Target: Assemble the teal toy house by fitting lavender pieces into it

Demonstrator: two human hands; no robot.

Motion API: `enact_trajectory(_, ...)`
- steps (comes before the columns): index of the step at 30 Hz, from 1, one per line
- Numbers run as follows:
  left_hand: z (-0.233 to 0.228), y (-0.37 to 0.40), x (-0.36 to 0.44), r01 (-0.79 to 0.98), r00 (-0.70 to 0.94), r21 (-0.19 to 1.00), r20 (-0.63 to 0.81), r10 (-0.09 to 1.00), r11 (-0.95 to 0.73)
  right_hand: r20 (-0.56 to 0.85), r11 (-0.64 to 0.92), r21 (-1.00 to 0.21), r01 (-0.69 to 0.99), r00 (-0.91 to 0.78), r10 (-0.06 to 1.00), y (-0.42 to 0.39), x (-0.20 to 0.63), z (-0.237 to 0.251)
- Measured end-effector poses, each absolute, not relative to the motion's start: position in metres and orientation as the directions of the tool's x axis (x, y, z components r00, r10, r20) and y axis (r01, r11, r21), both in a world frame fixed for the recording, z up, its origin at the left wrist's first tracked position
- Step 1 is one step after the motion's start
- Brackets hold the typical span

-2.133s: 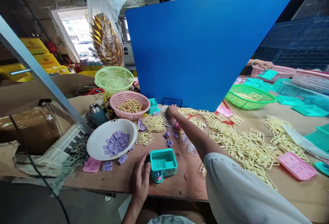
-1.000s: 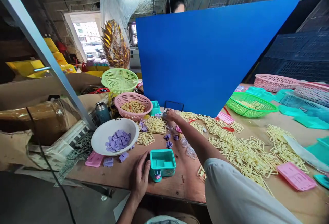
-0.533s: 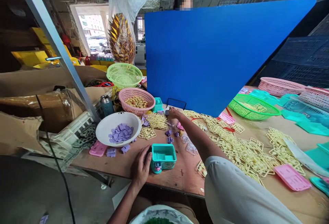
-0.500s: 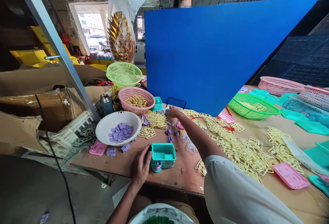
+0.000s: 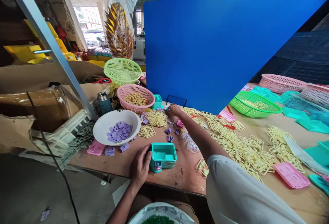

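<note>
On the near edge of the table stands a teal plastic toy box (image 5: 164,152) with an open top and a small pink figure at its front left corner. My left hand (image 5: 142,164) is closed against its left side, with a dark part showing between thumb and fingers that I cannot make out. My right hand (image 5: 174,110) is stretched far forward beside a black wire frame (image 5: 177,97), its fingers closed at a small pale piece (image 5: 167,107) too small to name. Several purple parts (image 5: 169,138) and clear plastic pieces (image 5: 191,146) lie between my hands.
A white bowl (image 5: 96,128) of purple pieces stands left, behind it a pink basket (image 5: 123,92) and green basket (image 5: 123,70). A large blue board (image 5: 205,52) rises across the table. Cream plastic frames (image 5: 239,152) lie heaped right. A basin (image 5: 177,213) is below the table edge.
The view has tilted slightly downward. My right hand stays by the wire frame with little movement. My left hand and the toy box have not visibly moved.
</note>
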State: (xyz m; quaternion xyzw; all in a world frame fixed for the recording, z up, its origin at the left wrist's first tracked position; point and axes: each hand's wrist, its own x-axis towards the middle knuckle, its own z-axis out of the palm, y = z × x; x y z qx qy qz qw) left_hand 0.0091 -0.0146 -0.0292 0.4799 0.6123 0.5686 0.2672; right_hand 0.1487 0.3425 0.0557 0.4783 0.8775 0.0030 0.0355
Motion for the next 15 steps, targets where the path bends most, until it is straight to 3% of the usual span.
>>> enact_trajectory(8, -0.023, -0.015, 0.008, 0.268, -0.390, 0.958, 0.207, 0.897, -0.105, 0.039, 0.335, -0.397, 0.854, -0.349, 0.936, 0.342, 0.157, 0.073)
enact_trajectory(15, -0.017, -0.012, 0.009, 0.195, -0.422, 0.971, 0.209, 0.882, -0.136, 0.089, 0.326, -0.826, 0.460, -0.466, 0.881, 0.288, 0.185, 0.107)
